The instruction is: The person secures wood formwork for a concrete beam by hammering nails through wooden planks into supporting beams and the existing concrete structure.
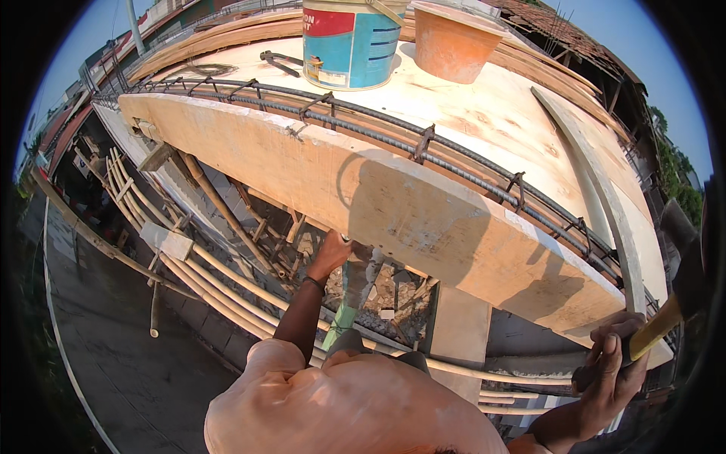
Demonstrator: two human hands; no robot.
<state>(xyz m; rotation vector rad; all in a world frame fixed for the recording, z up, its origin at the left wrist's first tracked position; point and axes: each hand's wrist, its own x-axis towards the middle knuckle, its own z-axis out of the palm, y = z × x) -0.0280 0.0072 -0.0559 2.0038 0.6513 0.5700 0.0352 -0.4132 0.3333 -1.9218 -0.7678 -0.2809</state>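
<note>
My right hand (pixel 614 352) is wrapped round the handle of a hammer (pixel 656 327) with a yellow and black handle, raised at the right. Its dark head is up near the picture's rim. My left hand (pixel 330 253) is closed at the lower edge of a long wooden formwork board (pixel 302 170); what its fingers hold is hidden. A greenish upright timber (pixel 344 314) stands just below and right of that hand. Along the board's far side runs a cage of ribbed steel bars (pixel 370 138) with tied stirrups.
Beyond the bars, a blue and red bucket (pixel 350 47) and an orange tub (pixel 456 44) stand on plywood sheets (pixel 499 113). A narrow plank (pixel 597 178) lies at right. Bamboo poles (pixel 219 299) run below the board, above a drop to rubble and a grey surface (pixel 113 340).
</note>
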